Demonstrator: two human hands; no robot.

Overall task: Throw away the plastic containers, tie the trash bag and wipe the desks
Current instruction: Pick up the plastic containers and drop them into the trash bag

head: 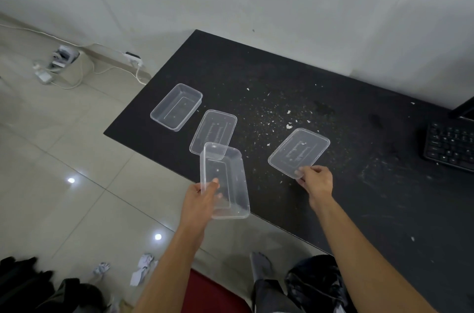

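Note:
My left hand [201, 196] grips a clear plastic container [228, 184] by its near left rim and holds it tilted over the front edge of the black desk [295, 76]. My right hand [316, 181] pinches the near corner of a clear lid [298, 152] that lies on the desk. A second clear lid [214, 130] lies flat beyond the held container and is partly overlapped by it. Another clear container [176, 106] sits upright near the desk's left edge. Crumbs and white flecks [282, 117] are scattered across the middle of the desk.
A black keyboard [450, 144] sits at the desk's right edge. A black trash bag [316, 280] lies on the floor below my right arm. Crumpled paper [143, 267] lies on the tiles. A power strip and cables [133, 58] run along the wall.

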